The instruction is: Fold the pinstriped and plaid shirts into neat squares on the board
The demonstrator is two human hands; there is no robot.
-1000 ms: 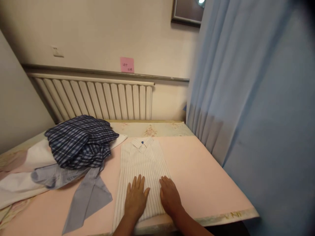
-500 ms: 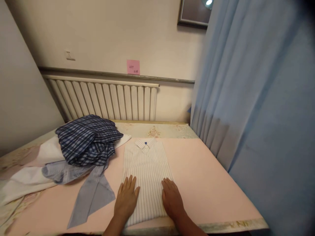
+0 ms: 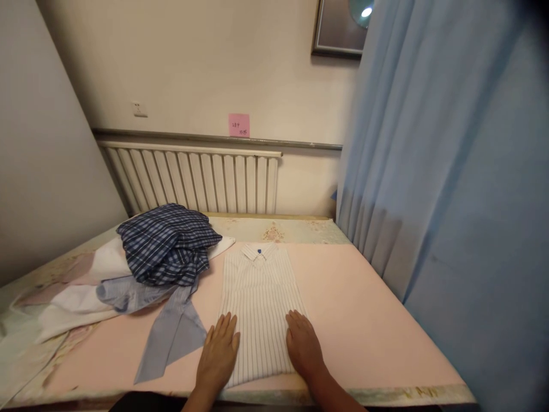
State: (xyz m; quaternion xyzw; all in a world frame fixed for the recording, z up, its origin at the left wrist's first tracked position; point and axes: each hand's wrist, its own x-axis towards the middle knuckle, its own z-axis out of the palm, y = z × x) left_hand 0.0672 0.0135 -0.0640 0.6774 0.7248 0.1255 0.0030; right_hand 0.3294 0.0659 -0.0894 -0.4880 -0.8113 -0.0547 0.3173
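Note:
A white shirt with dark stripes lies folded into a neat rectangle, its collar at the far end with a small blue label inside. My left hand rests flat over the shirt's near left edge, fingers stretched out and pointing away from me. On the near right edge, my right hand lies palm down with its fingers extended. Neither hand grips anything. The shirt sits on a pink cloth spread over the table.
To the left is a heap of clothes: a dark blue checked garment on top, with white pieces and a grey-blue garment beneath. A blue curtain hangs along the right side. A radiator stands behind the table.
The view has shifted slightly, so the whole scene sits a little more to the right. Both hands stay flat on the shirt's edges, with hardly any movement against it.

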